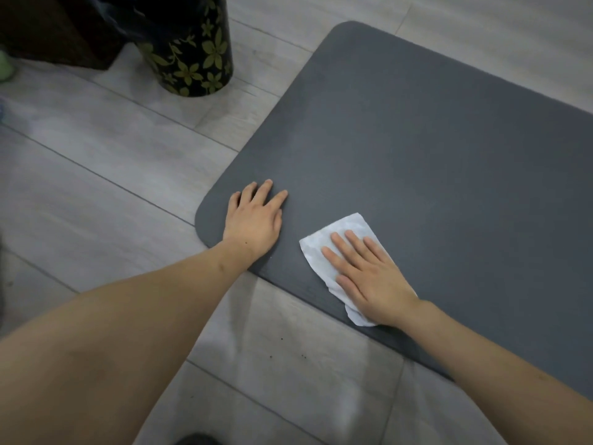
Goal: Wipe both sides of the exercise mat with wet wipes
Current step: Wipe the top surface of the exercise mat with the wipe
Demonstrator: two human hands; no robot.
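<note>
Far left, a pale green object point(5, 67) is cut off by the frame edge and cannot be identified. Beside it stands dark brown furniture point(54, 30), its top out of view, then a black bin point(189, 46) printed with yellow-green flowers, upright on the floor and well apart from the mat. The grey plank floor point(96, 162) carries a few dark specks near the lower centre. The left hand point(253, 216) lies flat, fingers spread and holding nothing, on the near rounded corner of the dark grey exercise mat point(417, 149). The mat lies flat on the floor; its right portion runs out of frame. Just right of the left hand, the right hand point(369, 277) presses palm-down, fingers extended, on a white wet wipe point(324, 248) spread on the mat near its front edge. Part of the wipe is hidden beneath this hand. A dark shape point(195, 440) at the bottom edge is unidentifiable.
</note>
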